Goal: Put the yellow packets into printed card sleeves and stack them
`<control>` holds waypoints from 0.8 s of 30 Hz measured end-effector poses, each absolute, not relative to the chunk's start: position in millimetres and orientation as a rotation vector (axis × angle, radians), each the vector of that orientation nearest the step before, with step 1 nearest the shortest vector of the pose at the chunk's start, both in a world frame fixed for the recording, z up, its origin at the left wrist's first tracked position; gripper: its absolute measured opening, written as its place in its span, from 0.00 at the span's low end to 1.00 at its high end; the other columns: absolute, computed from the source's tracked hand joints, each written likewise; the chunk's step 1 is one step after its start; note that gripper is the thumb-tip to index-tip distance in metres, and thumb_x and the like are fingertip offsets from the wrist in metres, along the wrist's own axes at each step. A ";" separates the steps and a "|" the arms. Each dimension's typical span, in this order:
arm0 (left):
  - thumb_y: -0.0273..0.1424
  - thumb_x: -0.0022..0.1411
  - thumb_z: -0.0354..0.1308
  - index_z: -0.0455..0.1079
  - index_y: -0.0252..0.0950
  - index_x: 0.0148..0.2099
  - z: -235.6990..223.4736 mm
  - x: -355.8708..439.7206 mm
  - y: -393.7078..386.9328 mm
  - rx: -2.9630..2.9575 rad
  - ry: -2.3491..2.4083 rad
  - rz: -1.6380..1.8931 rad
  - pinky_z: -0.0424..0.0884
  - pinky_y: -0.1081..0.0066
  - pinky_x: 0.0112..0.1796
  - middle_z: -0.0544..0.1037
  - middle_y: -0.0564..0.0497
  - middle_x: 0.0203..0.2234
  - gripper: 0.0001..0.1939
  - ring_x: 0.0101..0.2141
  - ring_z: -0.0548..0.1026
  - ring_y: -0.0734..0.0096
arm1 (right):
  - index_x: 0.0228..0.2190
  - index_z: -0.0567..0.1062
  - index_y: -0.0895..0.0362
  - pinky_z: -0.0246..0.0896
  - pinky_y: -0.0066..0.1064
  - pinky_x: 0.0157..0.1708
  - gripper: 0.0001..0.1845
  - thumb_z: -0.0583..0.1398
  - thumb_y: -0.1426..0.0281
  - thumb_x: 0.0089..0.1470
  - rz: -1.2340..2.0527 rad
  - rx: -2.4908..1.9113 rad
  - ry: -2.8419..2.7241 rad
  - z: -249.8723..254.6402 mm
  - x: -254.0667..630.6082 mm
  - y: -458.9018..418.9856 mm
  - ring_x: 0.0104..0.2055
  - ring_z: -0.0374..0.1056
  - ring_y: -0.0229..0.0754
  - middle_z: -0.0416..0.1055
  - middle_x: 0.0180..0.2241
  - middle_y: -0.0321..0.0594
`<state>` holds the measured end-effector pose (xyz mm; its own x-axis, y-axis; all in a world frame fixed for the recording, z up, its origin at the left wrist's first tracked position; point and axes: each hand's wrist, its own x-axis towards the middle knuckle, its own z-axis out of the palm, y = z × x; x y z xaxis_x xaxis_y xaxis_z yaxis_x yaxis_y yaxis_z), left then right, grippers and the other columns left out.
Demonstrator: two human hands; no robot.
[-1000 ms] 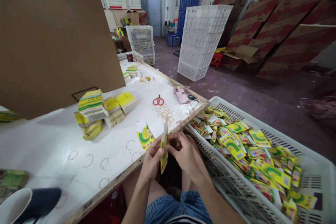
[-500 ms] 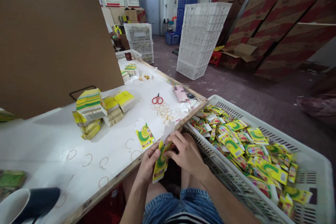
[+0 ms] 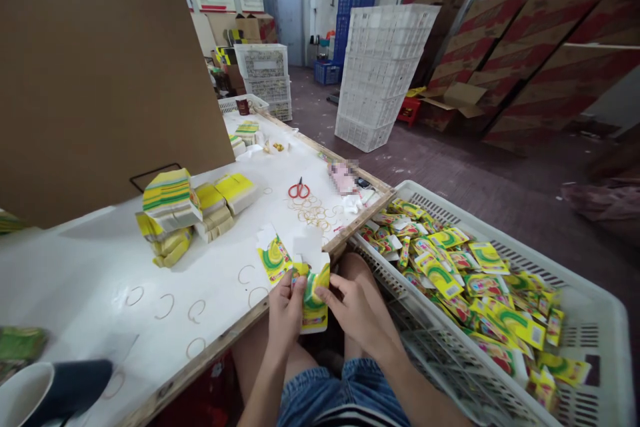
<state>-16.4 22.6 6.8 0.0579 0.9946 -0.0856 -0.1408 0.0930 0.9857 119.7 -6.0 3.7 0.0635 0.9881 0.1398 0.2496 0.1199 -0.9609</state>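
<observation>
A yellow and green printed carton (image 3: pixel 316 287) with a white top flap is held between my two hands, above my lap at the table's edge. My left hand (image 3: pixel 287 303) is closed on its left side, thumb across the front. On the right side, my right hand (image 3: pixel 349 307) grips the carton's edge between thumb and fingers. Just behind it, another flat carton (image 3: pixel 274 255) of the same print lies on the white table (image 3: pixel 220 283). The carton's far side and some fingertips are hidden.
Red-handled scissors (image 3: pixel 299 190) and a heap of rubber bands (image 3: pixel 314 213) lie farther back. Bundled carton stacks (image 3: pixel 173 197) stand at the left. To my right, a white plastic basket (image 3: pixel 607 307) holds many folded cartons. A dark mug (image 3: pixel 80 383) stands at the lower left.
The carton has turned so its broad printed face and white flap face me more. My right hand has lowered slightly from its top to the right edge.
</observation>
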 end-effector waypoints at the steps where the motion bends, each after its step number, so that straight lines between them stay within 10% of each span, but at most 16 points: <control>1: 0.44 0.54 0.62 0.74 0.34 0.37 5.0 -15.0 21.6 1.143 1.162 1.188 0.71 0.72 0.33 0.80 0.48 0.30 0.18 0.31 0.76 0.66 | 0.38 0.79 0.55 0.70 0.34 0.33 0.13 0.59 0.62 0.58 0.989 -1.326 -1.362 0.2 117.8 -6.4 0.34 0.73 0.48 0.78 0.32 0.41; 6: 0.40 0.58 0.60 0.69 0.36 0.50 3.2 -16.3 18.3 1.340 1.214 1.149 0.69 0.73 0.31 0.76 0.52 0.28 0.20 0.28 0.73 0.69 | 0.32 0.79 0.57 0.68 0.34 0.32 0.12 0.59 0.62 0.56 0.920 -1.407 -1.293 -1.2 120.3 -6.4 0.32 0.73 0.48 0.78 0.29 0.42; 12: 0.37 0.62 0.58 0.48 0.42 0.66 18.5 -30.8 19.2 1.304 0.838 0.912 0.71 0.66 0.44 0.76 0.43 0.47 0.34 0.44 0.76 0.61 | 0.56 0.62 0.53 0.69 0.31 0.34 0.27 0.60 0.62 0.56 0.946 -1.161 -1.222 5.1 134.5 -7.5 0.32 0.71 0.41 0.74 0.39 0.42; 20: 0.32 0.58 0.63 0.63 0.38 0.49 18.8 -36.6 15.1 1.251 0.648 0.754 0.72 0.71 0.36 0.79 0.47 0.38 0.18 0.37 0.78 0.64 | 0.32 0.74 0.56 0.60 0.26 0.29 0.14 0.56 0.60 0.61 1.007 -1.125 -1.531 6.6 158.4 -7.5 0.29 0.67 0.38 0.71 0.27 0.37; 24: 0.33 0.58 0.63 0.52 0.44 0.62 15.2 -31.4 12.1 1.176 0.628 0.769 0.73 0.69 0.37 0.78 0.47 0.41 0.34 0.37 0.78 0.64 | 0.31 0.75 0.56 0.63 0.29 0.33 0.15 0.55 0.60 0.62 0.830 -1.174 -1.552 10.3 157.7 -6.8 0.33 0.69 0.41 0.72 0.29 0.39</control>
